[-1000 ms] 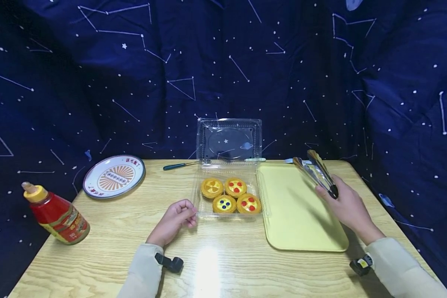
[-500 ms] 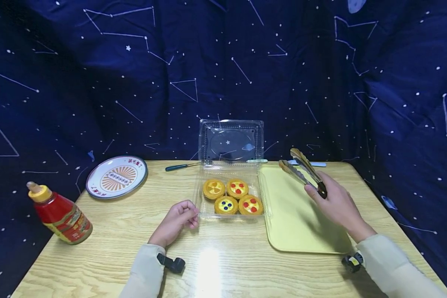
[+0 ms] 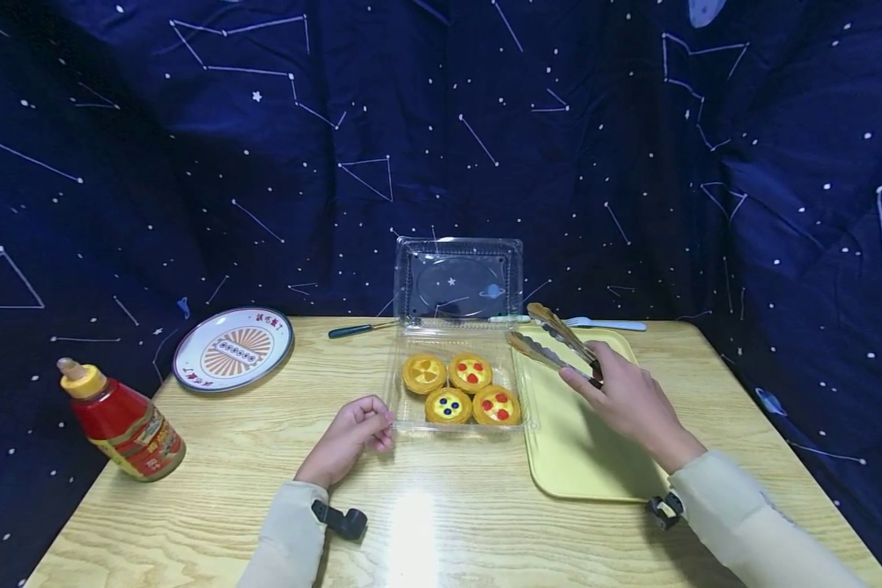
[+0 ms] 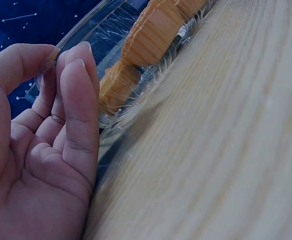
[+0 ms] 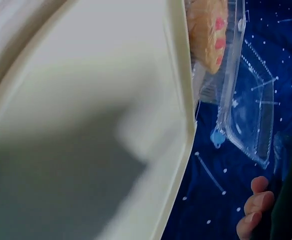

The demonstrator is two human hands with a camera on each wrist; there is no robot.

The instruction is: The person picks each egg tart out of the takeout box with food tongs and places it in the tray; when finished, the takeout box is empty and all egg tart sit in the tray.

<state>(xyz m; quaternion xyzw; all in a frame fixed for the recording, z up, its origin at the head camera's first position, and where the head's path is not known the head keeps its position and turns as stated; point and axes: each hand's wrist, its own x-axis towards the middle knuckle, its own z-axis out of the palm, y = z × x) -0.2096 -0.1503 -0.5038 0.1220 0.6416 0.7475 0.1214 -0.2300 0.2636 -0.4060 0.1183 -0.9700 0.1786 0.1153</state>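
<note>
My left hand (image 3: pixel 351 437) pinches the front left corner of a clear plastic clamshell box (image 3: pixel 404 418), whose lid (image 3: pixel 448 282) stands up at the back. In the left wrist view, the thumb and fingers (image 4: pixel 80 100) meet at the box's rim. Several egg tarts sit in the box: one with yellow wedges (image 3: pixel 424 373), one with blue dots (image 3: pixel 448 405), two with red dots (image 3: pixel 470 372). My right hand (image 3: pixel 635 400) holds metal tongs (image 3: pixel 559 343) with spread brown tips, above the tray's far left part near the box's right side.
A pale yellow tray (image 3: pixel 595 465) lies right of the box. Behind it is a light blue fork (image 3: pixel 610 325). A dark-handled tool (image 3: pixel 353 330) lies left of the lid. A patterned plate (image 3: pixel 191 351) and a red squeeze bottle (image 3: pixel 128 429) stand at the left.
My right hand has carried the tongs leftward across the tray toward the box, uncovering the fork. My left hand keeps its hold on the box corner. The view has shifted slightly.
</note>
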